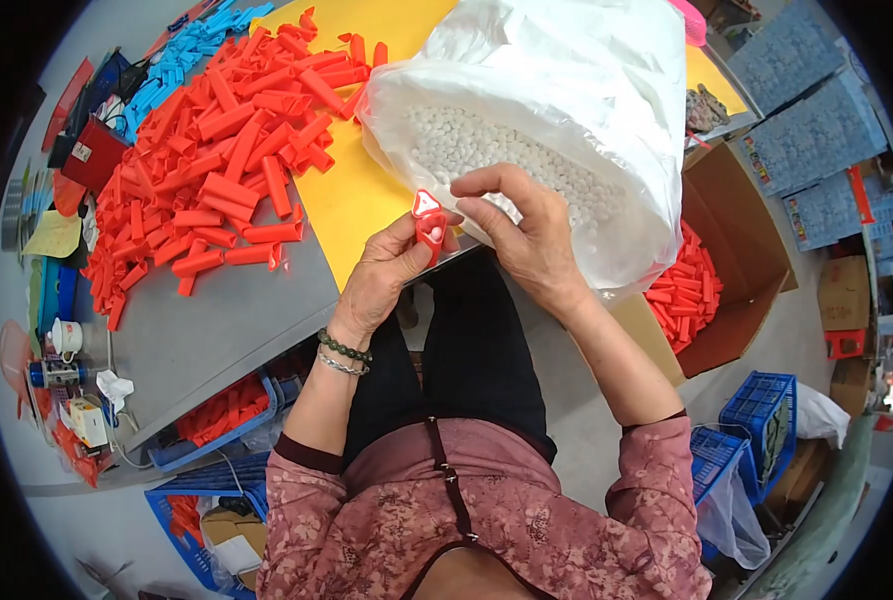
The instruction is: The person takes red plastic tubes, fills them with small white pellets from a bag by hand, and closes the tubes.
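Observation:
My left hand (391,262) is closed around a red plastic tube (426,232), held up at the table's near edge. The tube's upper end is three-sided and shows white, and a small white piece sits in the opening below it. Just right of the tube is my right hand (526,230), its thumb and forefinger curved and slightly apart, with nothing visible between them. Behind this hand lies an open white plastic bag (566,70) holding a mass of small white pellets (496,150).
A big heap of red tubes (226,140) covers the table's left side, with blue tubes (181,60) beyond. On the right, a cardboard box (736,220) holds more red pieces. Blue crates (761,430) stand on the floor. Stacked patterned boxes (816,130) are farther right.

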A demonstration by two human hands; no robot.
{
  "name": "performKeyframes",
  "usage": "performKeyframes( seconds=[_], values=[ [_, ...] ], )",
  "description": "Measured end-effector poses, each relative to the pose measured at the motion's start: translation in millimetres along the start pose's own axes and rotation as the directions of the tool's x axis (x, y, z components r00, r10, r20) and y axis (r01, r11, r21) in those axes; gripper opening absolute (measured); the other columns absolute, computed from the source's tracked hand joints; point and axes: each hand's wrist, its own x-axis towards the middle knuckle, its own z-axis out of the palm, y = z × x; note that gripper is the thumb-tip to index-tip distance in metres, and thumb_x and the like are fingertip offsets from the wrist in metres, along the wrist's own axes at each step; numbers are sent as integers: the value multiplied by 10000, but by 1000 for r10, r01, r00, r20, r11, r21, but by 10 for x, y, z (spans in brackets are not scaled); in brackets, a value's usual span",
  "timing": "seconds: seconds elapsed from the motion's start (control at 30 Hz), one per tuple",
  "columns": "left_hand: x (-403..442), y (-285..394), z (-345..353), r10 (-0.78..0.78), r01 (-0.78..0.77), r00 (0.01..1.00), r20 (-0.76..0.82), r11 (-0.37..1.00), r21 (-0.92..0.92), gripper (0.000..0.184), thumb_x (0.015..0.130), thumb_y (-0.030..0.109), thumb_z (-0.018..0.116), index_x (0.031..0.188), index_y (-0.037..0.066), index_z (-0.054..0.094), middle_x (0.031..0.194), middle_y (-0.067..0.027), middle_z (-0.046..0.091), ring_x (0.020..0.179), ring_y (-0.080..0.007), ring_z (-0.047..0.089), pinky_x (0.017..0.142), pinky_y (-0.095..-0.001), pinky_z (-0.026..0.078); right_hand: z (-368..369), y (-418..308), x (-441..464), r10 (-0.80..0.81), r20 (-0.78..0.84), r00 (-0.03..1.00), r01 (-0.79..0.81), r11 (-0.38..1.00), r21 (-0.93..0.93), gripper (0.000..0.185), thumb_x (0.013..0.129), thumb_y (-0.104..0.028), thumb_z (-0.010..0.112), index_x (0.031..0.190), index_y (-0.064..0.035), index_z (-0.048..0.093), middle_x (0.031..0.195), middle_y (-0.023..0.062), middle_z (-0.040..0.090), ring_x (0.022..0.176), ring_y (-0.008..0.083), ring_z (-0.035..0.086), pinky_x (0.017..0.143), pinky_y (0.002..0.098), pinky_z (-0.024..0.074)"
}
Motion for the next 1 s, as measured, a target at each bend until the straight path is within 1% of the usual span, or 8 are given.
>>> performKeyframes(
  seconds=[0.23,0.33,0.43,0.53,0.73,0.9,0.97,1.0],
  values=[
    [-67,74,39,24,-23,997,67,1000,-7,368,916,244,572,1220,40,540,1070,-32,588,911,-139,552,830,-276,438,31,-34,-26,260,300,918,-344,898,275,379,734,-200,767,1027,-19,610,995,58,649,961,179,586,913,341,413],
    [-110,37,-15,11,-3,995,104,997,-74,411,907,311,577,1205,29,542,1004,-25,582,816,-132,538,753,-259,432,39,-56,-47,151,213,965,-204,946,251,330,714,-152,767,983,-28,623,973,52,645,927,203,590,893,355,417],
    [-169,56,38,18,-8,998,65,990,-140,429,924,336,544,1211,18,533,878,-4,554,730,-94,481,673,-212,389,4,-91,-52,-151,195,969,156,988,-6,270,695,-101,751,932,-45,633,926,44,631,895,230,588,874,356,416],
    [-238,168,195,-16,12,1000,-20,984,-177,417,934,338,530,1202,18,534,828,7,542,692,-65,453,628,-178,363,61,-143,-96,-316,153,937,335,935,-120,207,696,-70,717,887,-62,637,903,43,617,886,241,586,853,361,417],
    [-384,292,370,-80,46,981,-178,981,-187,364,943,311,517,1160,21,542,816,6,533,663,-55,438,593,-173,353,154,-251,-187,-439,151,886,464,827,-318,196,684,-44,676,868,-67,611,918,38,605,885,219,586,836,386,416],
    [-568,284,333,-97,53,966,-238,981,-187,312,954,218,478,1178,3,510,817,-3,522,649,-64,440,577,-188,367,277,-255,-240,-471,199,860,509,824,-250,232,667,-63,652,891,-43,597,926,61,605,871,237,584,797,382,427],
    [-706,329,282,-139,59,937,-321,967,-249,344,956,220,474,1219,-1,478,828,-16,522,657,-75,453,571,-198,378,392,-270,-296,-444,201,873,477,864,-165,341,696,-70,658,1022,-23,567,993,97,609,907,277,580,783,381,432],
    [-772,365,238,-152,59,907,-392,969,-240,373,952,250,493,1226,-3,476,832,-19,525,657,-83,463,568,-203,381,431,-274,-347,-366,261,893,401,911,-97,430,747,-57,659,1160,-31,542,1140,138,591,991,318,576,834,385,453]
  ],
)
